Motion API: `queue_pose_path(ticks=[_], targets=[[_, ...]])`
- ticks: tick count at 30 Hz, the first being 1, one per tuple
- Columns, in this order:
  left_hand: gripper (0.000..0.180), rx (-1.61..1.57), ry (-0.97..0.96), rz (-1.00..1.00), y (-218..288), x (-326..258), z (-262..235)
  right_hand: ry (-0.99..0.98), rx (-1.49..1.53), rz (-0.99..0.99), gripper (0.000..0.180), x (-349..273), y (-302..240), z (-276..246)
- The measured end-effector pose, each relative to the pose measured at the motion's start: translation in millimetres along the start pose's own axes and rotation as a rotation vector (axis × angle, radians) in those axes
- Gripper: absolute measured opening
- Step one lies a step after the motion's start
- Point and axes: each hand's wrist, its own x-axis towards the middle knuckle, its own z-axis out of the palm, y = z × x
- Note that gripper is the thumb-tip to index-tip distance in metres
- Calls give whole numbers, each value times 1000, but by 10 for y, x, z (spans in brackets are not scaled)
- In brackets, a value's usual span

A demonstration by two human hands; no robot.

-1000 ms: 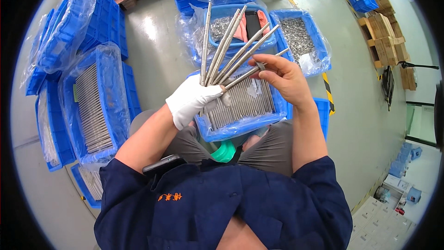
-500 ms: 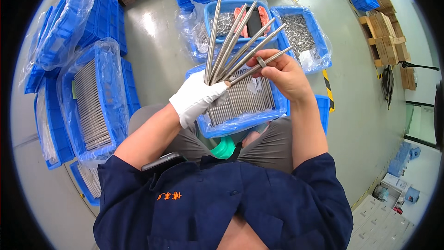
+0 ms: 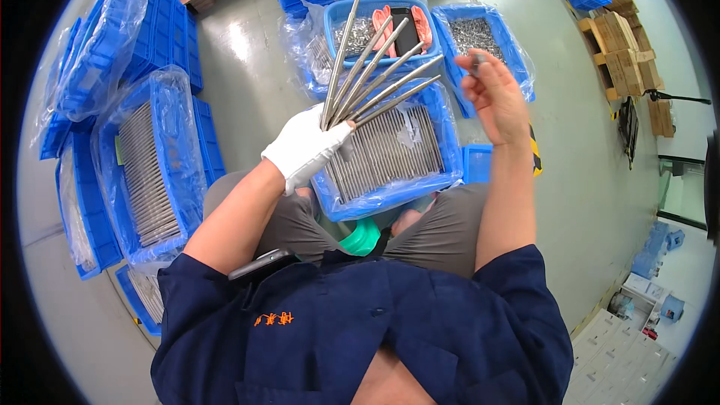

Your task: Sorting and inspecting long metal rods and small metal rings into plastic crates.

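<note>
My left hand, in a white glove, is closed round the lower ends of several slim metal rods, which fan out up and to the right. Bare, my right hand is raised to the right of the rods, apart from them. Between its thumb and fingertips it pinches a small grey metal ring, partly hidden and slightly blurred. Beneath the fanned rods stands a blue crate lined with clear plastic, with a row of similar rods lying side by side in it.
Beyond the crate, a blue basin holds small metal parts, pink gloves and a black phone-like object. Right of it, a blue bin contains many small metal pieces. At left stand stacked blue crates and another rod-filled crate.
My right hand has moved right and up, taking the ring off the end of the rightmost rod. My left hand, with the rods, has shifted slightly left and down.
</note>
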Motion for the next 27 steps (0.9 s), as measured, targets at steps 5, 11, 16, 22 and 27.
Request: queue_pose_path(ticks=[5,11,16,22,27], targets=[[27,79,3,-29,146,-52,25,-59,15,10,25,26,-8,113],[28,165,22,-24,179,-80,41,-208,85,94,26,-3,-14,123],[29,85,45,29,91,-54,16,-250,117,149,26,-13,-1,79],[26,-32,57,29,139,-84,41,-261,37,157,25,-83,20,201],[24,19,83,-6,117,-70,31,-206,-1,206,23,-94,76,270]])
